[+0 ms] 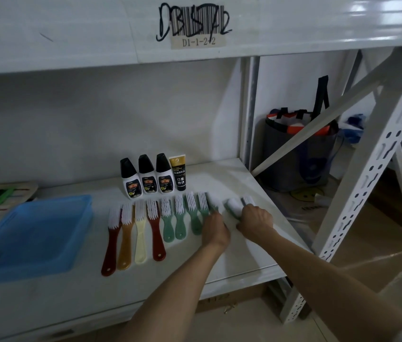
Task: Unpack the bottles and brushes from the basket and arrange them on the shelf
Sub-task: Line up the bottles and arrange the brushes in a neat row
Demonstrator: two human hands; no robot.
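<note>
Both hands work a brush row on the shelf (244,248): left hand (214,229) grips one green brush (213,204), right hand (256,222), at three o'clock, clasps two more (240,204).

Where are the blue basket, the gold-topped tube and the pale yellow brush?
blue basket (85,202): head view, far right rim.
gold-topped tube (179,176): head view, black label.
pale yellow brush (141,239): head view, handle middle.
</note>
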